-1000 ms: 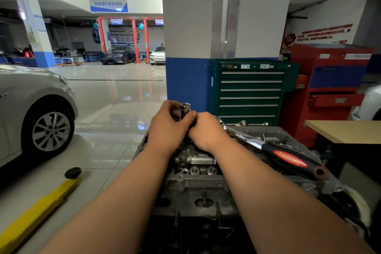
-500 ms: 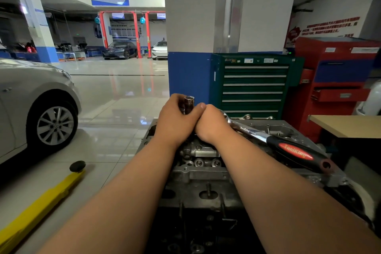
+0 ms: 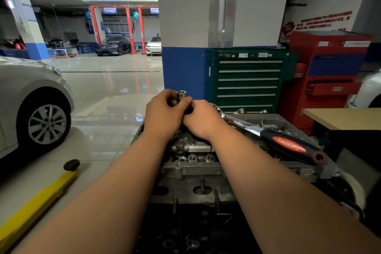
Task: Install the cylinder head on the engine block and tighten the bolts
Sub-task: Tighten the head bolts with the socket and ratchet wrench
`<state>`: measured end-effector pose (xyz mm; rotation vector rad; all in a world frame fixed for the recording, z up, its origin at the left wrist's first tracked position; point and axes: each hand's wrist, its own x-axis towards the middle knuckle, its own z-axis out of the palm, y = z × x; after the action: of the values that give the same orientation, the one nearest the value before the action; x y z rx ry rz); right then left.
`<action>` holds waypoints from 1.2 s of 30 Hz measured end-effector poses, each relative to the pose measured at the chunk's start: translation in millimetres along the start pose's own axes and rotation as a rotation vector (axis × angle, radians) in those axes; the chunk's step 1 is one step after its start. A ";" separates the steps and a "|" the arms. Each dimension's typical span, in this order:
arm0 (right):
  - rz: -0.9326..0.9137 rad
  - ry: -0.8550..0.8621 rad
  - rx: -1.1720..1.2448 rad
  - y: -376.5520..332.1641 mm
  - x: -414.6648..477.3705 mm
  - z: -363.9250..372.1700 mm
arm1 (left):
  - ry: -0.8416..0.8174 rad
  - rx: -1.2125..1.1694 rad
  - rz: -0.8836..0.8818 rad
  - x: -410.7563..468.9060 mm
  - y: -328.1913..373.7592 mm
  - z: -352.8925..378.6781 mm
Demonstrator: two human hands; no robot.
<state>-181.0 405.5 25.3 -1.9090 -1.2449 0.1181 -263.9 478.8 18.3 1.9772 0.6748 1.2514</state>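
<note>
Head (image 3: pixel 191 150): grey cast metal, grimy, round bores and bolt holes on top; sat directly under both hands, reaching nearer than wrists. Count: one head, one socket, one ratchet. Left hand (image 3: pixel 165 113) curled round chrome socket (image 3: pixel 181 95), open end up. Right hand (image 3: pixel 203 119) touched left, fingers hidden; grip could not be told. Ratchet (image 3: pixel 288 144) lay on head, right of right hand.

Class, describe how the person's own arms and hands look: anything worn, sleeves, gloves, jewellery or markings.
No sleeve shows on the left forearm or right forearm; both are bare as far as the frame reaches. The left hand and right hand wear no gloves. No watch, wristband, ring or marking is visible.
</note>
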 end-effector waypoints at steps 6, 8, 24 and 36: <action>-0.006 -0.011 -0.027 -0.5 0.0 -4.5 | -0.043 -0.042 0.031 -5.1 1.9 -2.8; 0.005 0.015 -0.094 -2.4 0.0 -2.7 | -0.032 -0.042 -0.005 -4.6 2.7 1.1; 0.013 0.050 -0.111 1.9 3.6 1.2 | -0.034 -0.022 0.009 -4.8 3.7 -1.0; 0.011 0.033 -0.115 -1.0 3.0 1.3 | -0.009 -0.054 -0.021 -3.4 4.6 -0.1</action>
<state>-180.9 408.8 26.2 -2.0082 -1.2421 0.0211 -265.0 473.4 20.0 1.9268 0.6489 1.2346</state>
